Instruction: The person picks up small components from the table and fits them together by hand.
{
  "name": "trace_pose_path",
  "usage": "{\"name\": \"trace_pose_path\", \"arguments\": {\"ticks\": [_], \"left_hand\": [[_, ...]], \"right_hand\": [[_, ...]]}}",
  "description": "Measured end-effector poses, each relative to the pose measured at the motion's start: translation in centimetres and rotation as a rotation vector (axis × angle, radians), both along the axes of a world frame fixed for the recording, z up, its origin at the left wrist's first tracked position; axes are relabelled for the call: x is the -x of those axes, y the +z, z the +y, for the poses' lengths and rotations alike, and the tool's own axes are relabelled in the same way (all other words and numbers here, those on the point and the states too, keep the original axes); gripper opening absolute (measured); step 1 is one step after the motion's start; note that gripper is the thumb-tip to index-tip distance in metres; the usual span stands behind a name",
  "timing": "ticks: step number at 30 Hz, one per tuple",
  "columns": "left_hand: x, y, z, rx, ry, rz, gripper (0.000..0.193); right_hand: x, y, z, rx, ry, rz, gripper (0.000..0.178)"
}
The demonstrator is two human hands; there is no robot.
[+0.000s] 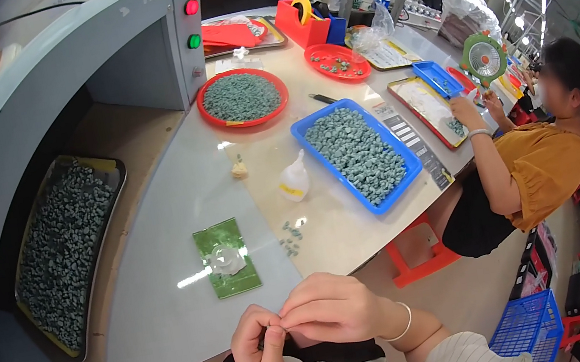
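My left hand (258, 346) and my right hand (338, 307) meet in front of me at the table's near edge, fingertips pinched together. Whatever they hold is too small or too hidden to make out. Just beyond them lies a green square sheet (246, 284) with a whitish, shiny lump (225, 259) on it. Several loose grey-green pieces (290, 238) are scattered on the table beside it. Farther right, a blue tray (411, 170) is filled with similar pieces. A white squeeze bottle (294, 178) stands left of that tray, near a small yellowish crumpled lump (239, 168).
At left, a dark tray (122, 180) of pieces sits inside a grey machine opening (181, 69). A round red tray (285, 108) of finer pieces, a pen (323, 99) and a red tape dispenser (299, 26) stand farther back. A co-worker (549, 168) sits at right beside a red stool (425, 254).
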State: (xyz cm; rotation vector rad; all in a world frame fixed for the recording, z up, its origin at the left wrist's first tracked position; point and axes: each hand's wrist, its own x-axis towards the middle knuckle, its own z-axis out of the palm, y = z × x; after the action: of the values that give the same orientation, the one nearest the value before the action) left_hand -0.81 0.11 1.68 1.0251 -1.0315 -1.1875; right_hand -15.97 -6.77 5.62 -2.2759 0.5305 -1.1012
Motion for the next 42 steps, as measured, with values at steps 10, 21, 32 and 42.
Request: {"name": "trace_pose_path", "arguments": {"ticks": [10, 21, 32, 42], "left_hand": [[-3.0, 0.1, -0.4, 0.009, 0.055, -0.052, 0.01], [-4.0, 0.5, 0.4, -0.023, 0.112, 0.414, 0.017], [-5.5, -1.5, 0.3, 0.037, 0.06, 0.336, 0.021], [-4.1, -0.2, 0.7, -0.129, 0.214, 0.476, 0.01]], "right_hand": [[-3.7, 0.9, -1.0, 0.012, 0.038, 0.082, 0.014], [-5.4, -0.9, -6.6, 0.275, -0.263, 0.233, 0.015], [-6.6, -1.6, -7.3, 0.342, -0.162, 0.345, 0.018], [-5.4, -1.4, -4.3, -0.207, -0.184, -0.071, 0.012]]}}
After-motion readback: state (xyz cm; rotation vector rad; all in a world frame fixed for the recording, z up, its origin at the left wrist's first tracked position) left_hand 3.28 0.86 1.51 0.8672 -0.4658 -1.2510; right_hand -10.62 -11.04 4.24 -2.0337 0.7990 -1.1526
